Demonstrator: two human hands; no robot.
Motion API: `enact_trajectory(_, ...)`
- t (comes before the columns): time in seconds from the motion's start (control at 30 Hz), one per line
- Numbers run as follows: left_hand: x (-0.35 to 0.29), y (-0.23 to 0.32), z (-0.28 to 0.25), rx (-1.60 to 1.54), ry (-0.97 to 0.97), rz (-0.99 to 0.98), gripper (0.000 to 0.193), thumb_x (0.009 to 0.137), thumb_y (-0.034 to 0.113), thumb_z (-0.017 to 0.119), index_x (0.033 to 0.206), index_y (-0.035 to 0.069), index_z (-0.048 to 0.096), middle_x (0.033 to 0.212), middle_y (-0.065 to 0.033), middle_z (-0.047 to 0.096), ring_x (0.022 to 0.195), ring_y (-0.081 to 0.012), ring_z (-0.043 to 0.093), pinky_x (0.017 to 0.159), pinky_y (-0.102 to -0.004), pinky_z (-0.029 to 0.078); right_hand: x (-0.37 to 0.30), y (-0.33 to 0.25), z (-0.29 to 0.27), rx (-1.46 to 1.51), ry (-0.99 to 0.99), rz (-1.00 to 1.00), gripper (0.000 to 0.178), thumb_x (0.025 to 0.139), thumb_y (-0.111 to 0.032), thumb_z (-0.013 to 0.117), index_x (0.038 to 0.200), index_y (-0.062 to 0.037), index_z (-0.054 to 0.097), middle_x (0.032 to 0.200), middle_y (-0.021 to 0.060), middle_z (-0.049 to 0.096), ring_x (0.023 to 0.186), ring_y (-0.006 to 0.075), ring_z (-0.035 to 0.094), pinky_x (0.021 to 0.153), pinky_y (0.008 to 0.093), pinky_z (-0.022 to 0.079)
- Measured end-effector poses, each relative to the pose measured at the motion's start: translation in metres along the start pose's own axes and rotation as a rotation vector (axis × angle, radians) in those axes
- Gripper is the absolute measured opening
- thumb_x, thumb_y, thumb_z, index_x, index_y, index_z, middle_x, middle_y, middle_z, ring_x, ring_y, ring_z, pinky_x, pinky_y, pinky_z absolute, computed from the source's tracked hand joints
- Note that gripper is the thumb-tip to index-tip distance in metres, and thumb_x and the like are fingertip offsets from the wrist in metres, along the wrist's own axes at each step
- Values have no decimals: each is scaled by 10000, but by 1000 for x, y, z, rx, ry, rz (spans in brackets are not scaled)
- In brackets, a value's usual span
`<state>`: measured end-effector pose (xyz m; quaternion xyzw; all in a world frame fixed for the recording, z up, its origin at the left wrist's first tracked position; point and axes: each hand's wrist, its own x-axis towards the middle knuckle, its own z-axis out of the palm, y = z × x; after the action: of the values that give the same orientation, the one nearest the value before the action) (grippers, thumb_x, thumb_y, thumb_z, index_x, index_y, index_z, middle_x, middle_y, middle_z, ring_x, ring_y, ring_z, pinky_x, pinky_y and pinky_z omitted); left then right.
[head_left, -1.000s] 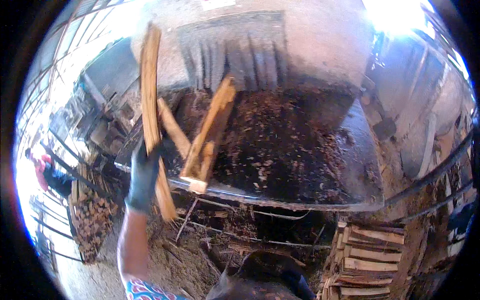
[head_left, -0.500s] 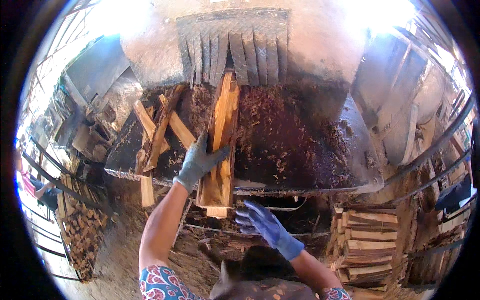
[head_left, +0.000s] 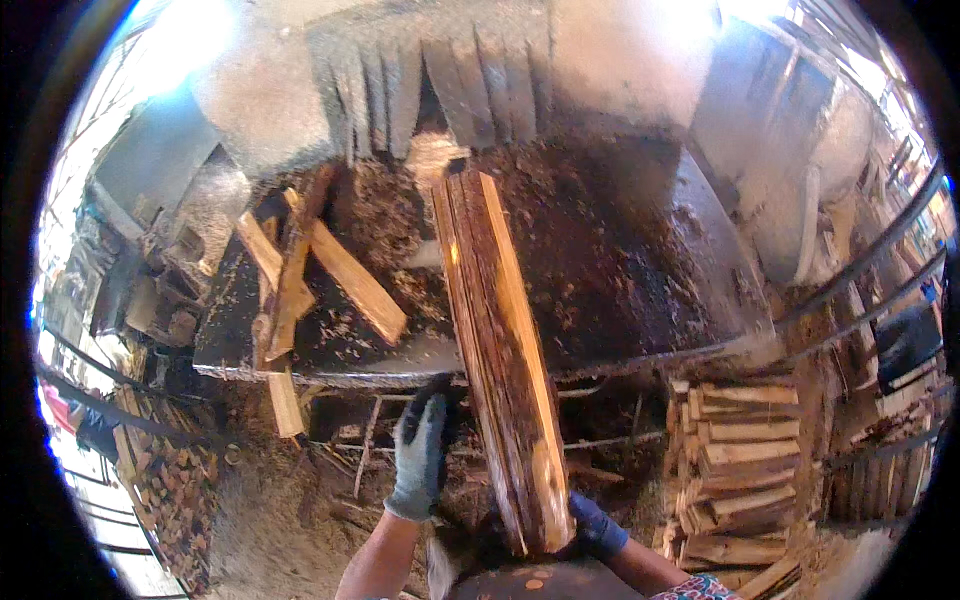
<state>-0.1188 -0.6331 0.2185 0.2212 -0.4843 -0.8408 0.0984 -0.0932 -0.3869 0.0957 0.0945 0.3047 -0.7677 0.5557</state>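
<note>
A long split log [head_left: 495, 350], bark on its left face and pale bare wood on its right, slants from the dark metal table [head_left: 640, 290] toward me, its near part past the table edge. My right hand [head_left: 598, 528], in a blue glove, grips its near end; the log partly hides the fingers. Left of the log, my left hand [head_left: 420, 455] wears a grey-green glove. It is open and empty, its fingers stretched toward the table edge. A pale wooden piece [head_left: 437, 155] shows at the gap in the grey strip curtain [head_left: 490, 90] at the far side.
Several split wood pieces [head_left: 290, 280] lie crossed on the table's left, one [head_left: 358, 285] pointing toward me. Stacked split wood [head_left: 745, 440] stands at lower right, with another pile [head_left: 175, 500] at lower left. Dark curved rails [head_left: 860, 260] run along the right. Bark crumbs litter the tabletop.
The log has turned and come nearer to me, away from the strip curtain. My left hand has let go and drawn back; my right hand has taken hold of the near end.
</note>
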Motion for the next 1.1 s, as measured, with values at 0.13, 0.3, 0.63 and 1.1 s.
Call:
enact_trajectory(0.13,-4,-46,1,-228,-200,-389,487,918,428,426,1235,59,454,1134,-16,545,1009,-130,517,841,-268,438,-15,28,-15,-131,-13,-14,520,884,-288,514,1310,-25,373,1263,65,463,1153,188,436,991,338,343)
enact_trajectory(0.3,-30,-67,20,120,-169,-347,461,918,379,457,1228,38,442,1129,-46,534,998,-137,521,837,-272,442,-33,-51,5,-328,-14,-411,604,839,-329,577,1310,-12,369,1259,59,464,1153,168,426,978,328,351)
enact_trajectory(0.63,-60,-92,192,793,-378,-160,238,791,112,640,983,-15,580,855,-48,608,717,-91,553,611,-228,455,-113,-118,-72,-148,138,-872,702,788,-337,642,1323,1,338,1215,40,483,1084,136,449,946,292,364)
enact_trajectory(1.1,-3,-128,395,531,-703,243,192,837,79,585,977,-51,603,842,-114,629,722,-145,581,637,-266,477,-244,-213,-292,557,826,-1449,446,794,-279,651,1170,-103,488,901,-17,576,831,136,560,701,309,481)
